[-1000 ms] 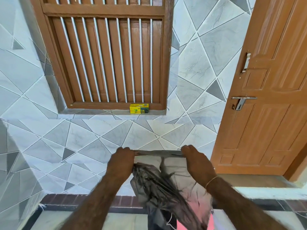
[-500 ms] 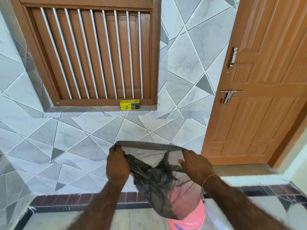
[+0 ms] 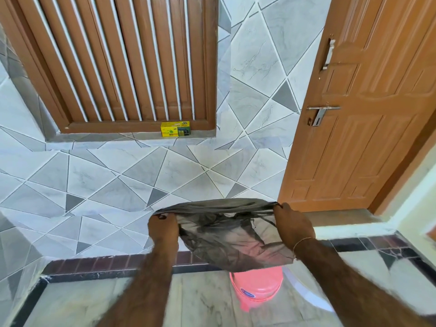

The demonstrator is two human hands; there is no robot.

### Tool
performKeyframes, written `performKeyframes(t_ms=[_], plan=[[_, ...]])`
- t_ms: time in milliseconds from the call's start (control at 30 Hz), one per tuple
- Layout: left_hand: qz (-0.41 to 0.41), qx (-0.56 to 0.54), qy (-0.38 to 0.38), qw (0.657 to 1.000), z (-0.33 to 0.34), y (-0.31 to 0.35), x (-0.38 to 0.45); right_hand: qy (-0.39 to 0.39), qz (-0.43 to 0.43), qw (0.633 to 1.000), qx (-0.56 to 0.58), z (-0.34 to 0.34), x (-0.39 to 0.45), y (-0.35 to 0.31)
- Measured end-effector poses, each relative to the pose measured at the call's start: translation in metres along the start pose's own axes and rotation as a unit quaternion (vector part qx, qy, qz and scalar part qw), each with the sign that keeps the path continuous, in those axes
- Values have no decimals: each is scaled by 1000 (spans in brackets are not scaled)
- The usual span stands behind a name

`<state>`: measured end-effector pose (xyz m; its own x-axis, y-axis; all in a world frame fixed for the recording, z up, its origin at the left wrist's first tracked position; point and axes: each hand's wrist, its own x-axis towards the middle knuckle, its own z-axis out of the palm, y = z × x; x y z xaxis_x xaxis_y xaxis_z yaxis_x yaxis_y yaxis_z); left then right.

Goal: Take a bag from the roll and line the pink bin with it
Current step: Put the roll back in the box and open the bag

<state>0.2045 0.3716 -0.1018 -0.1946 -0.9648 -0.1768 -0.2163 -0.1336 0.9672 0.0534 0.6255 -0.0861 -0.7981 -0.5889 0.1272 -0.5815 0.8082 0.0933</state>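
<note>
Both hands are clamped on the mouth of a thin, translucent grey plastic bag [image 3: 226, 234], stretching it wide: the left hand [image 3: 162, 228] grips the rim at 9 o'clock, the right hand [image 3: 293, 224] at 3 o'clock. The bag hangs just above the round pink plastic bin [image 3: 256, 287], which stands on the marble floor [image 3: 94, 305] at 6 o'clock. At 12 o'clock a small yellow cardboard box [image 3: 175, 129] sits on the sill of the brown wooden window [image 3: 122, 60].
</note>
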Motion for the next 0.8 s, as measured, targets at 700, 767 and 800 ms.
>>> performKeyframes(t_ms=[700, 767, 800], plan=[[304, 433, -181, 829, 18, 33, 6, -59, 145, 978, 138, -28, 58, 42], [276, 565, -224, 745, 15, -48, 20, -205, 174, 947, 173, 27, 40, 49], [298, 587, -220, 720, 13, -72, 26, -224, 173, 946, 158, 39, 29, 51]])
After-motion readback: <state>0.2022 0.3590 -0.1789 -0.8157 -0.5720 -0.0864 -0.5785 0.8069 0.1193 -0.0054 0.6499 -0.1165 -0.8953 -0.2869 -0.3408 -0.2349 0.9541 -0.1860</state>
